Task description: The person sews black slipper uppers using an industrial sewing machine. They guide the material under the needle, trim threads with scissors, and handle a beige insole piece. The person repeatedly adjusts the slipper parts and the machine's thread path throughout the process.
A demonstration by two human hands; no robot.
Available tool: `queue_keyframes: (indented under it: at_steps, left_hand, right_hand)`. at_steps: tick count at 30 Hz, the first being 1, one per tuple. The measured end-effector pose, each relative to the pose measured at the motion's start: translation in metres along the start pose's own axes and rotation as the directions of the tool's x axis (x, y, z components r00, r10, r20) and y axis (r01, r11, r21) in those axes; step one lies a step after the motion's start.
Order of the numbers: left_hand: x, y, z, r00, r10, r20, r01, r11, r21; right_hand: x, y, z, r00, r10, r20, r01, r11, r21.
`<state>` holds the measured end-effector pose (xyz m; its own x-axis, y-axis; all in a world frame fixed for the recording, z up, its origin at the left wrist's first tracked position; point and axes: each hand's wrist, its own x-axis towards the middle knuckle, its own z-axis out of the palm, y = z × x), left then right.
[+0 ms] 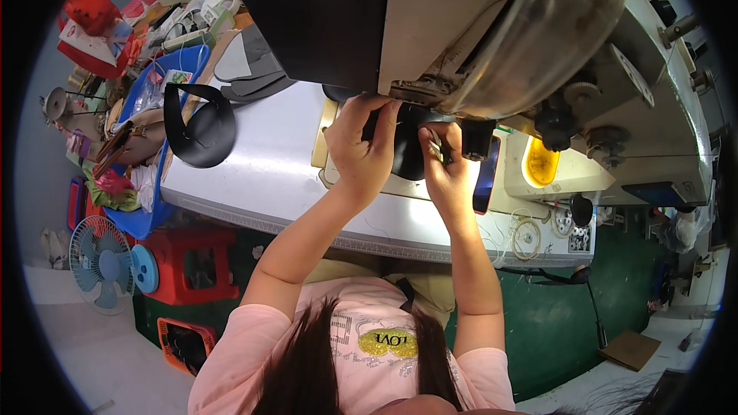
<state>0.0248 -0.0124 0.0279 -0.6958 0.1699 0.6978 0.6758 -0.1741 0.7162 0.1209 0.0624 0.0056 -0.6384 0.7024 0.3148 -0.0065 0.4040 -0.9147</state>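
My two hands work close together under the head of a sewing machine [477,38]. Between them lies a black, smooth piece of material [407,150], partly covered by the machine and my fingers. My left hand [361,142] is closed, thumb and fingers pinching the black piece near its upper edge. Closed too, my right hand [447,165] sits at the piece's right side, with a small shiny metal tool [437,144] showing between the fingers; its kind is too small to tell. Both fingertips are partly hidden by the machine.
A curved black piece [204,131] lies on the white table [246,173] at left, near grey cut sheets [257,77]. Beyond is a blue basket [146,223]. A phone-like device [486,177] lies right of my right hand. A red stool [188,261] and fan [108,261] stand lower left.
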Motion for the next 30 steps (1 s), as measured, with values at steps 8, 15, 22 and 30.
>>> queue_keyframes:
  at_steps: [8,15,22,30]
  left_hand:
    - [0.001,-0.005,0.003,0.996,0.081,-0.022,-0.08,0.996,0.041]
    - [0.002,-0.009,0.005,0.988,0.155,-0.023,-0.153,0.986,0.069]
    - [0.003,-0.008,0.005,0.985,0.173,-0.012,-0.171,0.982,0.084]
    - [0.003,-0.01,0.005,0.99,0.14,0.014,-0.141,0.986,0.088]
  right_hand:
    - [0.004,-0.003,0.003,0.991,-0.113,-0.074,0.112,0.994,-0.011]
    - [0.001,0.003,0.002,0.996,-0.086,-0.023,0.086,0.996,0.007]
    - [0.003,0.004,0.003,0.983,-0.157,-0.093,0.156,0.988,-0.024]
    - [0.023,-0.003,0.013,0.77,-0.582,-0.263,0.53,0.812,-0.244]
